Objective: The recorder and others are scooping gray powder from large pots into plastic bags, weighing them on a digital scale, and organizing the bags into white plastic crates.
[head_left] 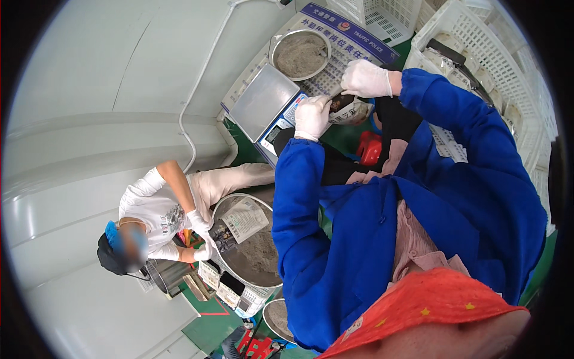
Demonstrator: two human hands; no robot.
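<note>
In white gloves, both my hands pinch the top edge of a printed dark-and-white pouch (348,111). My left hand (312,117) is closed on its left corner, beside the scale. My right hand (367,79) grips the other corner, farther off to the right. The pouch hangs between them over my lap, and its lower part is partly hidden. Just left of my left hand stands a digital scale (265,103) with a flat metal pan. Beyond it a round metal bowl (300,55) holds grey-brown loose material.
A co-worker (156,200) at the left handles a pouch (244,219) over a large basin (219,206) of similar material. White plastic crates (472,30) with packed pouches stand at the right. A red stool (369,147) shows below my hands. A printed board (359,36) lies under the bowl.
</note>
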